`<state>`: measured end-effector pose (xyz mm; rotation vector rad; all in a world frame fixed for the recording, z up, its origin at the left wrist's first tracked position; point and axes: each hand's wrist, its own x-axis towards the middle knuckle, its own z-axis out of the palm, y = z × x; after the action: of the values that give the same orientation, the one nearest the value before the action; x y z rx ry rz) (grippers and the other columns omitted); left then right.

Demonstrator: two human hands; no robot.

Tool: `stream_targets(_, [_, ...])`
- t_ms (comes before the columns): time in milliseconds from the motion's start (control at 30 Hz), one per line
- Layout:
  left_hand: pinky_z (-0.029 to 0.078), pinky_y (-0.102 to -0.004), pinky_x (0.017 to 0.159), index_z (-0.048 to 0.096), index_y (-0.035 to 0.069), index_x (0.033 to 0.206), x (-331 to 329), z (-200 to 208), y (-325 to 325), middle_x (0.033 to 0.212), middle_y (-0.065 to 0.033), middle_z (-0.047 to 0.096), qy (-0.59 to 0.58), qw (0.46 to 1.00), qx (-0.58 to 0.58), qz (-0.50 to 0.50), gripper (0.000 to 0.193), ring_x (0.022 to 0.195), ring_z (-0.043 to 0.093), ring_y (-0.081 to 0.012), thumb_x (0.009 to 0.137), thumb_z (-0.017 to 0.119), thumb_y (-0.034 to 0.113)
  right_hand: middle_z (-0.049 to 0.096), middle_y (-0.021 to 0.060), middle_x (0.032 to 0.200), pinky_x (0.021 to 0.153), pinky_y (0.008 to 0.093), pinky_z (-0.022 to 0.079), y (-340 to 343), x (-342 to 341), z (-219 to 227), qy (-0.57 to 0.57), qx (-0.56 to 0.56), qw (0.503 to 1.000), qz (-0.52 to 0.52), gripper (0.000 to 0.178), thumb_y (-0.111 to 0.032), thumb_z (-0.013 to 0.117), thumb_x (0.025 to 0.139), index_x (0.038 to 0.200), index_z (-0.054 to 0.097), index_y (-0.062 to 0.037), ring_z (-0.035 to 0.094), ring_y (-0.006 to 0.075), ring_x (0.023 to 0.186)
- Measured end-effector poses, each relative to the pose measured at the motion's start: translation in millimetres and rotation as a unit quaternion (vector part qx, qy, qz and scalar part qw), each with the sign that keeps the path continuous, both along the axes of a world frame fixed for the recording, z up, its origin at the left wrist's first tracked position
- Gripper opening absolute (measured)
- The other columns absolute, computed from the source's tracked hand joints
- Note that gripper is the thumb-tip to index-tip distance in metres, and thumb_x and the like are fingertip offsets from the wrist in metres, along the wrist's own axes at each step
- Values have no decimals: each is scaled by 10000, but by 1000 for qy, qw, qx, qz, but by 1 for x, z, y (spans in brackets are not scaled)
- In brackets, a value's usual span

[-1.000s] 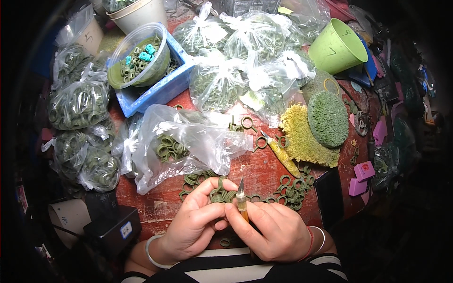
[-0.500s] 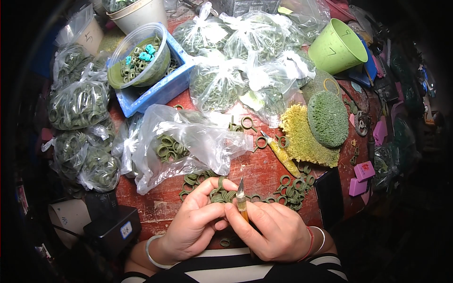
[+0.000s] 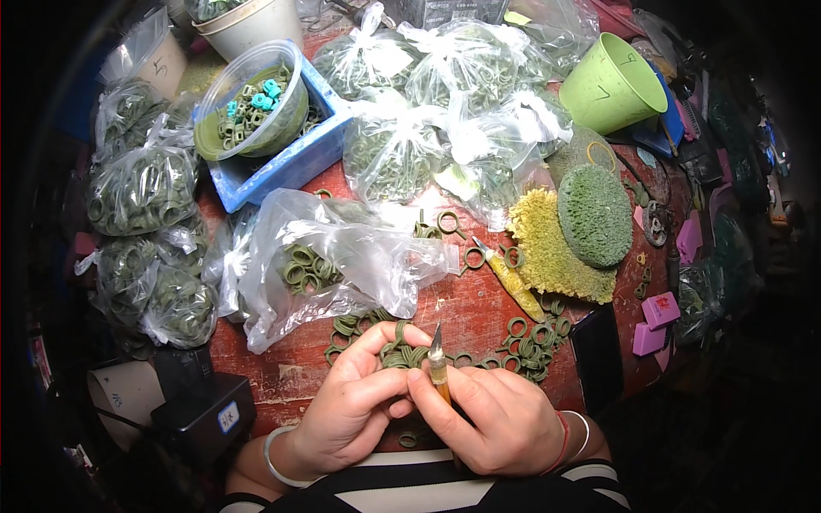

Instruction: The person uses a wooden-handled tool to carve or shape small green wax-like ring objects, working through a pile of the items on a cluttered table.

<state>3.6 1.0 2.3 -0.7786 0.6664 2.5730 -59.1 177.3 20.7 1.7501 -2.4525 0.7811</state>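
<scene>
My left hand (image 3: 355,402) is curled in front of me, with a dark green ring (image 3: 400,332) at its index finger; whether the ring sits around the finger or only against it is hard to tell. In my right hand (image 3: 496,419) is a craft knife (image 3: 439,369) with a yellowish handle, its dark pointed blade upward. The tips of both hands meet beside the knife. More green rings (image 3: 534,346) lie loose just beyond my hands, on the worn red table (image 3: 466,312). A single ring (image 3: 408,439) rests near my body, between my wrists.
A yellow-handled knife (image 3: 513,282) lies beside a yellow scouring pad (image 3: 543,248) and a round green pad (image 3: 594,215). An opened plastic bag (image 3: 342,248) holds rings. Tied bags (image 3: 393,158), a blue bin (image 3: 282,171), a green cup (image 3: 611,85) and a dark flat slab (image 3: 599,359) surround the area.
</scene>
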Motion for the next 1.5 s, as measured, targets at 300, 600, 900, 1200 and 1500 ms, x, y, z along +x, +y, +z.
stream_targets(300, [401, -200, 595, 490, 37, 1135, 0, 1, 0, 981, -78, 582, -10, 1000, -2, 3, 285, 725, 513, -80, 871, 490, -71, 642, 184, 1011, 558, 231, 453, 0, -1, -3, 23, -11, 1000, 6, 337, -154, 572, 857, 1119, 618, 53, 611, 164, 716])
stream_targets(600, [402, -202, 594, 490, 40, 1146, 0, 0, 0, 982, -88, 586, -11, 1000, 2, 7, 300, 698, 508, -82, 871, 478, -78, 641, 191, 1023, 548, 232, 444, 0, -1, -4, 23, -8, 1000, 6, 340, -154, 570, 859, 1124, 613, 56, 601, 160, 698])
stream_targets(900, [398, -203, 591, 492, 42, 1148, -1, 1, 0, 977, -80, 588, -19, 1000, -1, 11, 305, 699, 505, -81, 869, 483, -79, 641, 207, 1045, 565, 235, 456, 0, -1, -3, 16, -6, 1000, 5, 350, -162, 569, 869, 1140, 611, 55, 614, 168, 724])
stream_targets(1200, [388, -195, 595, 488, 49, 1155, -1, 1, 0, 963, -56, 584, -11, 1000, 2, 3, 278, 716, 500, -63, 896, 495, -53, 642, 206, 1046, 569, 234, 460, -1, -1, -3, 13, -8, 1000, 3, 349, -156, 578, 864, 1143, 613, 51, 620, 170, 733])
stream_targets(1500, [399, -202, 593, 489, 44, 1148, -1, 0, 0, 984, -85, 587, -19, 1000, 2, 10, 309, 707, 513, -85, 865, 481, -81, 642, 203, 1043, 547, 233, 445, -1, -2, -2, 10, -7, 1000, 4, 333, -144, 579, 866, 1134, 615, 51, 601, 162, 700])
